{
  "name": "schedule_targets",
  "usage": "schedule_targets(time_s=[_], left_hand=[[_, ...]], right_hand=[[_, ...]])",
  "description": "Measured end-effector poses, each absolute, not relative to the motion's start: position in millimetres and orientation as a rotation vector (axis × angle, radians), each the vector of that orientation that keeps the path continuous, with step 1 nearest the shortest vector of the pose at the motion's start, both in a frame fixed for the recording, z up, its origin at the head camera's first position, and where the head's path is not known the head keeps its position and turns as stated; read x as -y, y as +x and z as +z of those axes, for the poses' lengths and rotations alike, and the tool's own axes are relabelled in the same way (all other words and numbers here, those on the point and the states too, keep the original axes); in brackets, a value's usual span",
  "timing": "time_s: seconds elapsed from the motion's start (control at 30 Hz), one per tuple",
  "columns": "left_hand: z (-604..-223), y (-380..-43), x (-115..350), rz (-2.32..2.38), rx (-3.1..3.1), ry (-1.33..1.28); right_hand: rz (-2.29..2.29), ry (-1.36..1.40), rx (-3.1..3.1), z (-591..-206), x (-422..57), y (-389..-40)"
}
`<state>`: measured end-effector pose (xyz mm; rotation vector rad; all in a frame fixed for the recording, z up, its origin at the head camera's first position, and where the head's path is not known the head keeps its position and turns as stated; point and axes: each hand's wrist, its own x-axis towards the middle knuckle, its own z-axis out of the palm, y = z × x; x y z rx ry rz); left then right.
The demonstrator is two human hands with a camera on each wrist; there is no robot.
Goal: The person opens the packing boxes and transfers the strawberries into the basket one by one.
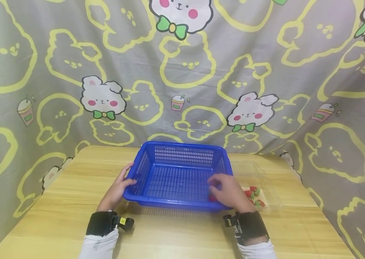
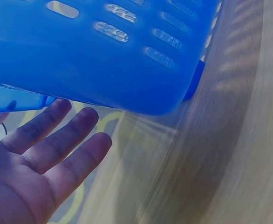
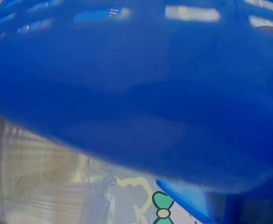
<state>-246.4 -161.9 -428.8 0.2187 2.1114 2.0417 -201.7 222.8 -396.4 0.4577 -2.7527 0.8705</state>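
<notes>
A blue plastic basket (image 1: 179, 202) with slotted sides stands on the table. At its left rim, my left hand (image 1: 118, 189) holds on, thumb over the edge and fingers outside. From below, the left wrist view shows three fingers (image 2: 78, 161) stretched out under the rim. Inside the front right corner is my right hand (image 1: 231, 190), fingers loosely bent, with a gap between thumb and forefinger. A strawberry (image 1: 212, 197) shows red just under that thumb, partly covered by the hand. The basket wall (image 3: 127, 102) hides the right fingers in the right wrist view.
Right of the basket, a clear plastic box (image 1: 274, 192) lies on the wooden table (image 1: 172, 237) with several strawberries (image 1: 254, 190) in it. Behind the table hangs a grey curtain (image 1: 143, 68) printed with cartoon rabbits.
</notes>
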Motion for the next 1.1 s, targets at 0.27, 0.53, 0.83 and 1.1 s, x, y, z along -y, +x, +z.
schedule_targets(time_s=[0.27,0.53,0.83,1.1], left_hand=[[-428,-244,163,2.026,-2.119,0.231],[-426,-244,164,2.024,-2.126,0.215],[-429,-246,163,2.027,-2.135,0.185],[-427,-246,162,2.012,-2.136,0.197]], right_hand=[[1.032,0.423,2.647,-395,-233,-202],[1.083,0.379,2.542,-389,-246,-198],[1.079,0.281,2.571,-385,-262,-200],[1.047,0.173,2.544,-391,-277,-200]])
